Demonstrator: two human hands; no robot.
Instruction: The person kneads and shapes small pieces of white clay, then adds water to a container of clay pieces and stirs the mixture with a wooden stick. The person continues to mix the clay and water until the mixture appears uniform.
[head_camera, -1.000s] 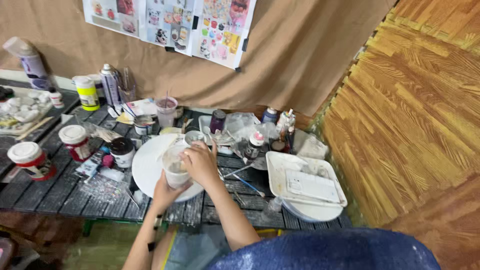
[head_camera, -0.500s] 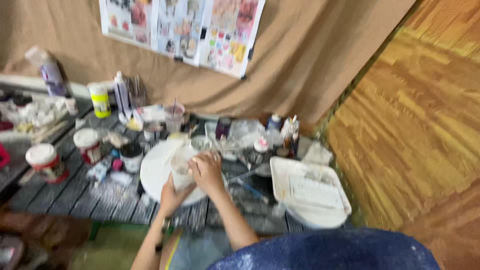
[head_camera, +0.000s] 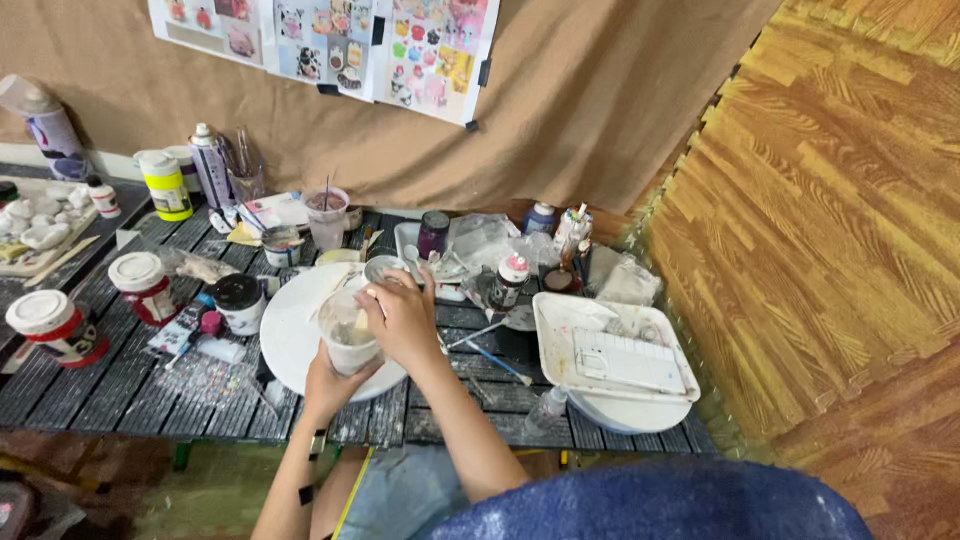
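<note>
My left hand (head_camera: 330, 385) grips a clear plastic cup (head_camera: 347, 335) from below; the cup holds pale, whitish liquid. My right hand (head_camera: 402, 318) rests over the cup's rim with the fingers curled, apparently pinching a thin stick that dips into the cup. Both hands hover above a round white plate (head_camera: 292, 330) on the low dark slatted table (head_camera: 120, 385). What exactly the right fingers pinch is partly hidden.
Paint jars with white lids (head_camera: 140, 285), a black-lidded jar (head_camera: 240, 303), a yellow bottle (head_camera: 166, 186) and a spray can (head_camera: 212, 165) stand to the left. A white tray with a palette (head_camera: 618, 358) lies to the right, brushes (head_camera: 490, 350) between. Brown cloth backs the table; wooden floor lies right.
The view shifted slightly. Both hands stay on the cup over the plate, with the right hand moving a little at the rim.
</note>
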